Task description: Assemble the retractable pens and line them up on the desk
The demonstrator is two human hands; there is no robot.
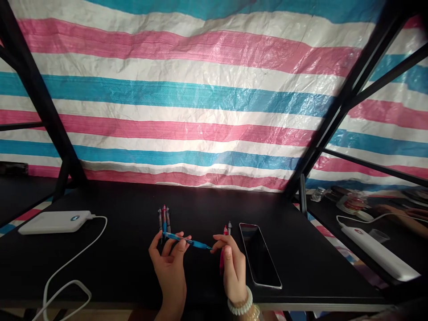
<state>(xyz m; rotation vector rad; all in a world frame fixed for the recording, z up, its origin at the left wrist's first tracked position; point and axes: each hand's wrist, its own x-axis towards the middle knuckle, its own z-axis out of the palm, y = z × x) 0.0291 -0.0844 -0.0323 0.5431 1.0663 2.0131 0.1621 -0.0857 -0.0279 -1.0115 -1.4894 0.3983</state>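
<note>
We hold a blue pen point(198, 244) in our left hand point(172, 267), pinched between the fingers, up over the black desk point(123, 267). Our right hand point(234, 267) has bent fingers close to the pen's right end, but we can't tell if they touch or grip it. A bunch of pens point(164, 216) lies just past our left hand. A pink pen point(222, 262) and a gray pen point(229, 228) lie by our right hand. Next to them is a phone point(261, 256).
</note>
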